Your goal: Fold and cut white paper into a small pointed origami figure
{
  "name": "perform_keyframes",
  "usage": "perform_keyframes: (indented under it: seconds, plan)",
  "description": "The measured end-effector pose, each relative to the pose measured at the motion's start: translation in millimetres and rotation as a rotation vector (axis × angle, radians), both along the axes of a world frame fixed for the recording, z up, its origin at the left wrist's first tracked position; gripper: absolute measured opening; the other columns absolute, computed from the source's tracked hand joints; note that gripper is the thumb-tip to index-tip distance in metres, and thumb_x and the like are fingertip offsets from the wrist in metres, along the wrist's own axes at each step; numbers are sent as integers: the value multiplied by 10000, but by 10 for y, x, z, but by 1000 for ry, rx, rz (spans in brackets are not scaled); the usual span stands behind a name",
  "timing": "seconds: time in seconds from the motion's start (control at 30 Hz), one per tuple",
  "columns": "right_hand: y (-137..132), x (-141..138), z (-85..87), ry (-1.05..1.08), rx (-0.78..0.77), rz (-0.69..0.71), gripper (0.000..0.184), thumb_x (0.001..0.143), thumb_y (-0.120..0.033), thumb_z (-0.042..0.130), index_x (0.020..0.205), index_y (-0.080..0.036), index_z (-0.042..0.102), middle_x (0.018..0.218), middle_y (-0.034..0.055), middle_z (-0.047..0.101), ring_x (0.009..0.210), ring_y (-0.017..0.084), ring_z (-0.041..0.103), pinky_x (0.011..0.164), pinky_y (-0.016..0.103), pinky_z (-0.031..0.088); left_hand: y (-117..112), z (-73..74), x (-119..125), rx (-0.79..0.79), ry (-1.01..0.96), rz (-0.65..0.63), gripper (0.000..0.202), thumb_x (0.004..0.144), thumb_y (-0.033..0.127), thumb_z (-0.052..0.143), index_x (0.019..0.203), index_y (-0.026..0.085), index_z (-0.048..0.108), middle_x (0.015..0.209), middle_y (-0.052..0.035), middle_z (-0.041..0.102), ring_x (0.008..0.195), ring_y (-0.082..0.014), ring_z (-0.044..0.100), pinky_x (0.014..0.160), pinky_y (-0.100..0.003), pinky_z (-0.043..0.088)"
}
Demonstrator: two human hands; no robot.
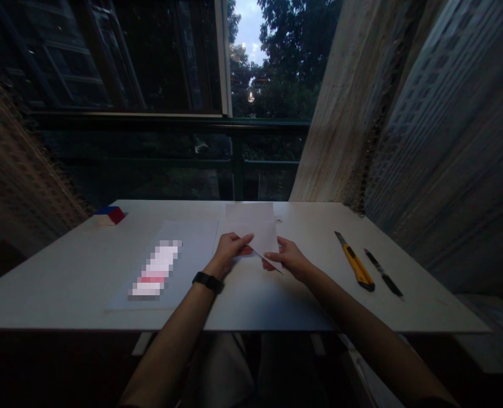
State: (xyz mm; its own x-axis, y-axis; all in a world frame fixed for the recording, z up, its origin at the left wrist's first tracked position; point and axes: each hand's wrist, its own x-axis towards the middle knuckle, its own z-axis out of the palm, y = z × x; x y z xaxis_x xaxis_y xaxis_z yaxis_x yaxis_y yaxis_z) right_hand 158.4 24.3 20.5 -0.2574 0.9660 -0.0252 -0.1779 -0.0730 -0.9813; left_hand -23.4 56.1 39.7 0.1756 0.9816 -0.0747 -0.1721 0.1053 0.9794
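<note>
The white paper is held above the surface between the left hand and right hand. Its near edge slants.

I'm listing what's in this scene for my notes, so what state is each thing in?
Left hand: closed on the paper
Right hand: closed on the paper
Paper: held by both hands; folds unclear
Wristband: worn, left wrist
Knife: lying down, unheld; blade setting unclear
Pen: lying beside the knife; cap unclear
Cube: resting on the table, untouched
Curtains: parted
</note>
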Motion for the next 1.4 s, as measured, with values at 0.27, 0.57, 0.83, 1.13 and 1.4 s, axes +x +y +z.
perform_keyframes:
  seconds: [0.27, 0.57, 0.83, 1.13, 1.4]
  plan:
    - [-9, -17, 31, -34, 20, 8, 645, 491, -250, 803, 1057, -137, 515, 720, 69, 681, 597, 220, 655, 588, 385, 543, -26, -21, 21, 22, 63, -75, 365, 573, 385, 759, 695, 59, 651, 658, -105, 678, 583, -169, 635, 592, -262, 521]
    - [-3, -75, -1, 2, 80, -21, 688, 508, -266, 792, 1106, -167, 466, 753, 53, 689, 641, 226, 668, 618, 369, 542, -77, -36, 81, 51, 45, -140, 359, 536, 281, 792, 790, 61, 665, 705, -98, 686, 605, -167, 632, 604, -272, 516]
    - [-28, -92, 4, -108, -15, -16, 519, 542, -249, 784, 976, -152, 517, 668, 58, 680, 559, 198, 659, 531, 313, 550, -19, -33, 52, 25, 72, 20, 287, 568, 322, 771, 656, 83, 639, 587, -66, 654, 522, -131, 595, 564, -244, 493]
    - [-13, -48, -25, -138, -40, 30, 406, 565, -339, 774, 842, -100, 597, 691, 94, 682, 605, 184, 665, 537, 261, 539, -25, -12, 65, 40, 9, 100, 345, 511, 364, 789, 645, 86, 635, 557, -51, 636, 494, -129, 575, 526, -245, 489]
    - [-5, -76, 47, -139, -32, -57, 433, 640, -508, 669, 762, -95, 629, 619, 83, 664, 519, 183, 640, 472, 272, 519, -83, 7, 67, 22, -70, -113, 370, 549, 313, 781, 793, 56, 675, 780, -128, 693, 664, -204, 645, 631, -305, 529]
